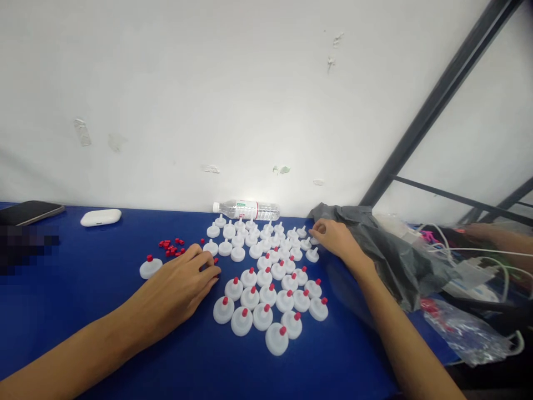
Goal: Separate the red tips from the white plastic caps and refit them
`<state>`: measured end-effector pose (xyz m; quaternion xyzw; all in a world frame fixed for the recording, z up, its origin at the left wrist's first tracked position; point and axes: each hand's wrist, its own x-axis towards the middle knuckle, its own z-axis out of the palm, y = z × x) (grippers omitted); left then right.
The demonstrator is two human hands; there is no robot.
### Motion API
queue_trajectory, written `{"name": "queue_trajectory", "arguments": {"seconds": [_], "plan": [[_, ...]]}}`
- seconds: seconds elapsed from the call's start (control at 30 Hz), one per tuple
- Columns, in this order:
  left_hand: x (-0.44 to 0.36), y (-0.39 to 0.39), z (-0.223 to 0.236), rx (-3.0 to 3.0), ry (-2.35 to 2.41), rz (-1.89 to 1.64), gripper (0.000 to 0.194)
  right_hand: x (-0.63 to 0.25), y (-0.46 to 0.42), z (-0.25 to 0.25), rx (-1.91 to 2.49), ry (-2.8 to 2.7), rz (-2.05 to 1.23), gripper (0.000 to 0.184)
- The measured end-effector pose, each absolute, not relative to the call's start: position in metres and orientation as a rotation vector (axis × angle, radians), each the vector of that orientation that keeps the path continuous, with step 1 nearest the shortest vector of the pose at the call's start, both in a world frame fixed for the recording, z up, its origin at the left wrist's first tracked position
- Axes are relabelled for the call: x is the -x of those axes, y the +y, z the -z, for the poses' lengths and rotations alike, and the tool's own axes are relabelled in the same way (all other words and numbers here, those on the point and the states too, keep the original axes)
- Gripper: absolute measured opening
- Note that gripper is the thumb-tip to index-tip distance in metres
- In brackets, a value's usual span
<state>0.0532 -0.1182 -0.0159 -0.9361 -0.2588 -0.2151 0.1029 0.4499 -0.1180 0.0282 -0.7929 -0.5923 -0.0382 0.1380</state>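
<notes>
My left hand (183, 284) rests low over the blue table with its fingers bent and slightly apart. Beside its fingertips lies a small red cap (216, 260); more loose red caps (170, 245) are scattered behind the hand. At the far right of the group, my right hand (333, 238) pinches a white nozzle lid (314, 240), partly hidden by the fingers. Between the hands stand many round white lids with bare nozzles (237, 254). Nearer to me are lids with red tips (250, 298). One red-tipped lid (150, 268) stands apart, left of my left hand.
A clear plastic bottle (250, 210) lies along the wall behind the lids. To the left are a white case (101, 217) and a dark phone (31, 212). A grey plastic bag (400, 261), cables and a clear bag (466, 333) crowd the right side, by a metal frame.
</notes>
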Motion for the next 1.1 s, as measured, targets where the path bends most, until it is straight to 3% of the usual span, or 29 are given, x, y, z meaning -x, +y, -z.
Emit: {"name": "queue_trajectory", "arguments": {"seconds": [0.4, 0.5, 0.7, 0.9, 1.1], "plan": [[-0.055, -0.124, 0.003, 2.786, -0.834, 0.688, 0.033, -0.444, -0.122, -0.029, 2.304, -1.702, -0.013, 0.020], [-0.055, -0.125, 0.003, 2.837, -0.838, 0.735, 0.033, -0.440, -0.123, -0.029, 2.306, -1.694, -0.003, 0.030], [-0.059, -0.129, 0.010, 2.890, -0.686, 0.738, 0.058, -0.431, -0.129, -0.041, 2.328, -1.551, 0.235, 0.053], [-0.061, -0.125, 0.008, 2.904, -0.614, 0.821, 0.030, -0.395, -0.137, -0.049, 2.071, -1.606, 0.418, 0.049], [-0.061, -0.129, 0.000, 2.866, -0.921, 1.007, 0.025, -0.338, -0.152, -0.048, 1.435, -1.956, 0.340, 0.038]]}}
